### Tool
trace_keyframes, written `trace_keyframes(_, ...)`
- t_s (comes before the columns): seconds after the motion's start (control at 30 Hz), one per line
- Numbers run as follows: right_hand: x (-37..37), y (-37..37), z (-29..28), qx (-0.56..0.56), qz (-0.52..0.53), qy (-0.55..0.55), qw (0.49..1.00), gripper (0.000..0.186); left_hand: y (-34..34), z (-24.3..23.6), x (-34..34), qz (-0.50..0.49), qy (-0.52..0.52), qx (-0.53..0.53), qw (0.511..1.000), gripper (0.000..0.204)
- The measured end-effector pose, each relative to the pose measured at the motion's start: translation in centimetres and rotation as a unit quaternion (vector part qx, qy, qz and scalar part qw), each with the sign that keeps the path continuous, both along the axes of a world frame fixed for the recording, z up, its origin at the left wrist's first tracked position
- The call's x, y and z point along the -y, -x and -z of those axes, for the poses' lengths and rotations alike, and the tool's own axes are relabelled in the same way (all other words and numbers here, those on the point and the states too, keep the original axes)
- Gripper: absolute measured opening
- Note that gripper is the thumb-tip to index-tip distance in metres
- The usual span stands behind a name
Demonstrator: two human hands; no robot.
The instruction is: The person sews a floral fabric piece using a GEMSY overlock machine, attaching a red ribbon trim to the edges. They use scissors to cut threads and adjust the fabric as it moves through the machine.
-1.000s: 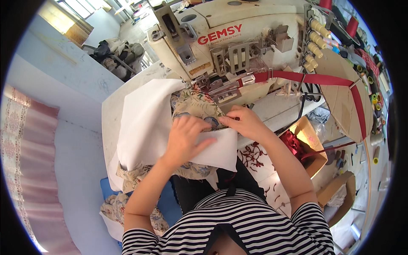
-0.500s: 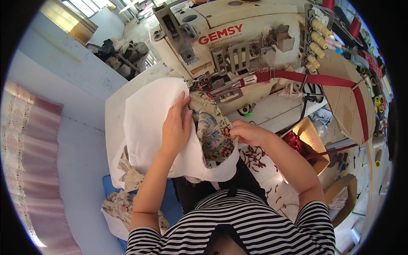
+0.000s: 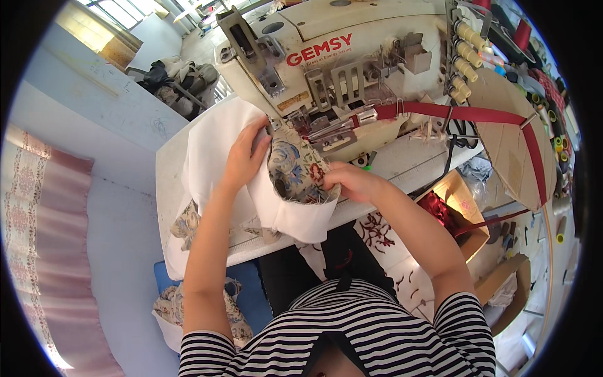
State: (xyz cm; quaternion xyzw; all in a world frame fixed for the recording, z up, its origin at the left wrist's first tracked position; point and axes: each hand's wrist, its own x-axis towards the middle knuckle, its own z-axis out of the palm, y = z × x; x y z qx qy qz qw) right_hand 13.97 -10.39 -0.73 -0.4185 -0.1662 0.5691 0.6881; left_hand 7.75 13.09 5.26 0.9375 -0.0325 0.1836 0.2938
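A piece of floral tapestry fabric [image 3: 294, 164] with a white cloth backing [image 3: 210, 141] lies on the sewing machine table, its far end at the needle area. My left hand [image 3: 242, 158] rests on the white cloth with fingers stretched out and thumb apart, beside the floral part. On the other side, my right hand [image 3: 353, 181] is closed on the frayed near-right edge of the floral fabric. Its fingertips are partly hidden by the cloth. The sewing machine [image 3: 377, 63] stands just beyond both hands, with a red binding tape [image 3: 468, 117] running into it from the right.
More floral fabric [image 3: 173, 301] lies on a blue surface [image 3: 254, 289] below the table's left side. At right, a cardboard box [image 3: 463, 217] holds red material. Thread cones [image 3: 468, 56] line the machine's right end. A pink curtain [image 3: 59, 251] hangs at far left.
The fabric has moved away from me and leftward, toward the machine, with both hands moving along with it. Its near edge now hangs less over my lap.
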Motion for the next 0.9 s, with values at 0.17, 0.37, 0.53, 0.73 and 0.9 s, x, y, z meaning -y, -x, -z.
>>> trace_keyframes(0.17, 0.0, -0.1, -0.6, -0.009, 0.008, -0.024, 1.000, 0.028, 2.8, -4.6, 3.0, 0.149, -0.174, 0.089, 0.969, 0.021)
trace_keyframes(0.37, -0.5, 0.1, 0.0, 0.095, -0.051, 0.021, 0.994, 0.026, 10.6, -2.2, 10.8, 0.168, -0.137, -0.088, 0.972, 0.027)
trace_keyframes(0.53, 0.6, 0.8, 0.5, 0.008, -0.044, 0.020, 0.999, 0.027, 6.8, -3.2, 10.6, 0.066, -0.130, 0.098, 0.984, 0.015)
trace_keyframes(0.73, 0.4, 1.3, 1.3, -0.023, -0.047, -0.015, 0.999, 0.026, 4.4, -0.2, 6.4, 0.041, -0.073, 0.056, 0.995, 0.024)
trace_keyframes(0.9, -0.5, 1.0, 1.5, -0.029, -0.024, -0.018, 0.999, 0.025, 2.7, -0.1, 4.6, 0.070, -0.052, 0.061, 0.994, 0.020)
